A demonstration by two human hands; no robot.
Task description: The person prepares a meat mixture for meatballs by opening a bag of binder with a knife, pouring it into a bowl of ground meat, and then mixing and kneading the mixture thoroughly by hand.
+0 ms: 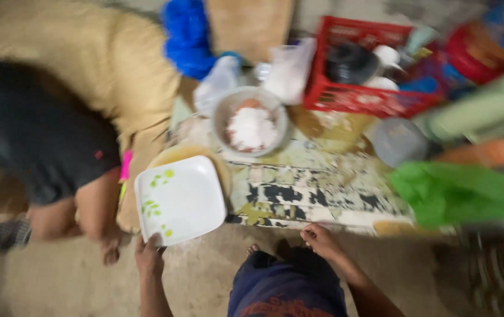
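Ahead of you a metal bowl (250,120) of white food, a red crate (357,94) holding dishes, a blue bag (187,38), a green bag (457,194), an orange bottle (486,154), beside you a crouching person (46,129).

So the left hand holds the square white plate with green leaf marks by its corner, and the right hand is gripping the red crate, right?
Not quite. In the head view the left hand does hold the square white plate, but the right hand rests at the worn mat's near edge; the red crate sits untouched farther back.

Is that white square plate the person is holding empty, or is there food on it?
Empty: the white square plate shows only green leaf prints; the left hand grips its corner.
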